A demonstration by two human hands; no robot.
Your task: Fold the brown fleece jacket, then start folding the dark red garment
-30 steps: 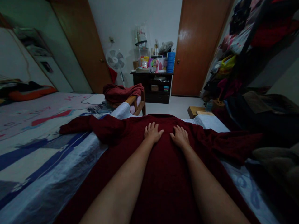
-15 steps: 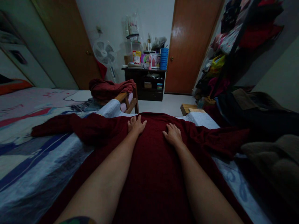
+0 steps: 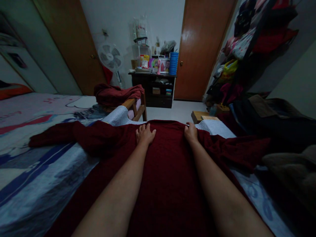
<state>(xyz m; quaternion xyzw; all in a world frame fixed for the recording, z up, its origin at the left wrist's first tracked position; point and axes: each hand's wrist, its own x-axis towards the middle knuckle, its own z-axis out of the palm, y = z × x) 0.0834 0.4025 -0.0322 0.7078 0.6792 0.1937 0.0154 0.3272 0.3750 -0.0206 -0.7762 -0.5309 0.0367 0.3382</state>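
A dark red garment lies spread out in front of me, its sleeves reaching to both sides, over a light blue-white cloth. My left hand rests flat near the garment's far edge, left of the middle, fingers apart. At the far edge right of the middle, my right hand is closed on the garment, with its fingertips partly hidden.
A bed with a patterned cover is at the left. Reddish cloth hangs over a wooden frame. Dark clothes are heaped at the right. A fan and a dark cabinet stand beyond.
My right hand has moved right and slightly away from me, and its spread fingers have closed on the garment. The right sleeve has shifted outward. My left hand has hardly moved.
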